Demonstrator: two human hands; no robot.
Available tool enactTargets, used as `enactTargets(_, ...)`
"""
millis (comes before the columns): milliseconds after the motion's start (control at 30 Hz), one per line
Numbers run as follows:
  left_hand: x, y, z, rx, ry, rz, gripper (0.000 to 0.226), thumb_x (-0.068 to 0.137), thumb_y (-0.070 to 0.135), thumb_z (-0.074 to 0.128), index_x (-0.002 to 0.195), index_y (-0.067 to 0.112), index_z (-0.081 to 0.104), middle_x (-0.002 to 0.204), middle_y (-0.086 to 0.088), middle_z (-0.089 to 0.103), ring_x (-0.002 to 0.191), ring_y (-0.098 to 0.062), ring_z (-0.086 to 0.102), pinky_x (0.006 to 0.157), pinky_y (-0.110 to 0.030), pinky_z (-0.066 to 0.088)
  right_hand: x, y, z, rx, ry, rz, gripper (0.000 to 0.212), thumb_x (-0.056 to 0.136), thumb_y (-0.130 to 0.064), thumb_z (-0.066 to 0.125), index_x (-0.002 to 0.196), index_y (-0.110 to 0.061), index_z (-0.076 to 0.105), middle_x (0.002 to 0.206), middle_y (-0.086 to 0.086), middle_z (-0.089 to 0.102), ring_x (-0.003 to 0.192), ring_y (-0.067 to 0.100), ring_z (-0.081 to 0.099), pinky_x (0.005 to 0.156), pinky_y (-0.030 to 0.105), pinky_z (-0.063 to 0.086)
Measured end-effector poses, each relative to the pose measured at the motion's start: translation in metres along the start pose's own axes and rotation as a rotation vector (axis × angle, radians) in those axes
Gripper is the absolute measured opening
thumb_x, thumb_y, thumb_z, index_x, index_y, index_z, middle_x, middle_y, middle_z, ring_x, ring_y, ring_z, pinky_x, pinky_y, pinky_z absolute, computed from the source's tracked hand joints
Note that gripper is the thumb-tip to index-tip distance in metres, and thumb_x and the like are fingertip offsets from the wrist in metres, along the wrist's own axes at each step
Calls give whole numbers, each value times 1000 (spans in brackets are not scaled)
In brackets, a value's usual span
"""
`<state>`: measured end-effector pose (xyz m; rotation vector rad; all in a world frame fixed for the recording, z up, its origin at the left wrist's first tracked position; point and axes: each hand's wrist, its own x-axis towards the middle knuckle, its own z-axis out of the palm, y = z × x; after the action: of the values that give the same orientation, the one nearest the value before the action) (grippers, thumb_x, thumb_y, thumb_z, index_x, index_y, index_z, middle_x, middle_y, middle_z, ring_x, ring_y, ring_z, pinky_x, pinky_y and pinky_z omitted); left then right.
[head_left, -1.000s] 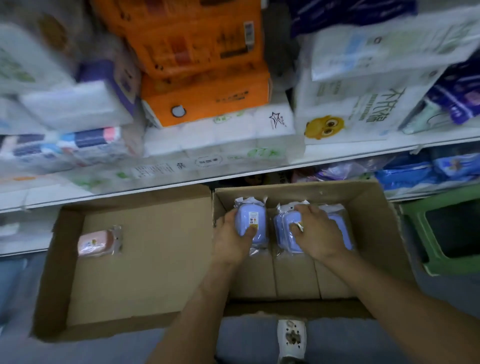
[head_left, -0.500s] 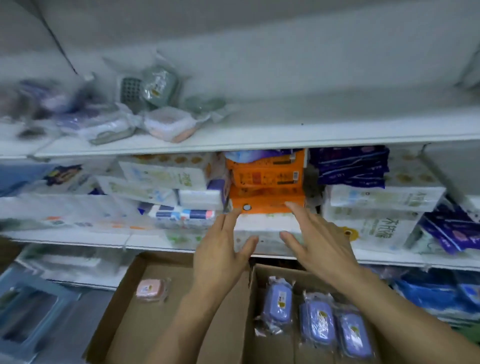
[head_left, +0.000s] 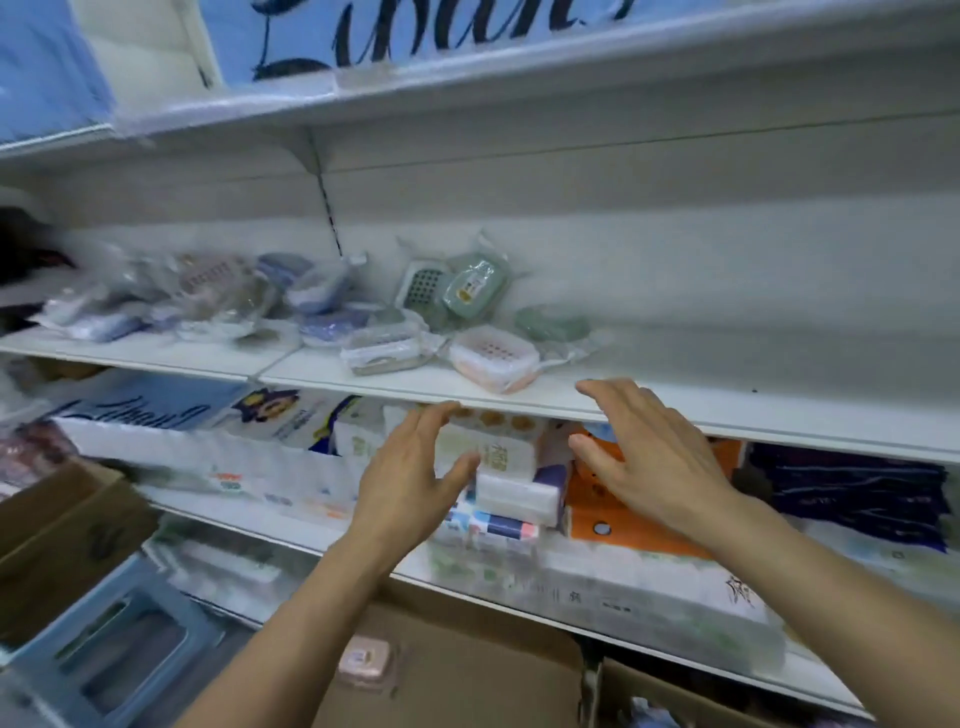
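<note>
Head view faces white shop shelving against a pale back wall. The middle shelf (head_left: 779, 415) is bare on its right half, and a heap of plastic-wrapped soap boxes sits on its left and centre. An upper shelf (head_left: 519, 78) runs across the top.

The pink soap box (head_left: 493, 358) lies nearest the shelf's front edge, in its wrapper, just above and between the two hands. A green soap box (head_left: 475, 288) leans behind it.

The left hand (head_left: 410, 478) is released, fingers spread and holding nothing, raised just below the shelf edge. The right hand (head_left: 649, 462) is likewise loose and empty, its fingertips (head_left: 597, 387) at the edge, near the pink soap box but apart from it.

Behind the hands, on the shelf below, an orange pack (head_left: 623, 514) and a white tissue pack (head_left: 519, 491) are stacked, with dark purple packs (head_left: 852, 499) to the right. A cardboard carton (head_left: 467, 675) stands underneath, and a blue stool (head_left: 119, 644) is at lower left.

Half a second ago both hands were lower, in front of the orange pack, and blue soap boxes showed in a carton; now the hands have risen to the middle shelf's edge and the view has tilted up
</note>
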<state>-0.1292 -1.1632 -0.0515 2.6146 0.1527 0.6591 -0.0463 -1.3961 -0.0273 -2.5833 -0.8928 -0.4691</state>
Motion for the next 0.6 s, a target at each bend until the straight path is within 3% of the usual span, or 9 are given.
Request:
enactTargets(167,40,-59,-28,-52,-13,-9,49,92,39,62,137,27,47,133,11,50,120,-10,50,91,-26,42,64,-34,23,7,16,10,45,95,-46,47,137,-29,43,143,-7,39,128,17,39,94,34,39)
enactTargets(333,96,-115,-51,-76,-46,13,46,91,36,63,135,24,52,132,8,52,121,-12,49,100,-32,43,131,-63,52,7,9,49,39,94,-46,48,129,-29,51,134,-7,46,123,17,44,88,31,39)
enactTargets(467,159,-131,-50,-104,-117,76,44,91,34,64,133,24,54,133,6,54,120,-11,50,95,-23,39,184,-54,61,-14,19,183,36,93,-41,51,125,-25,56,132,-2,50,124,20,45,93,36,44)
enactTargets(600,242,-131,-32,-169,-201,95,49,88,30,67,134,20,52,134,-1,56,119,-19,55,98,-32,47,238,-21,52,-3,31,384,38,92,-42,54,126,-27,54,130,0,50,120,21,48,92,36,46)
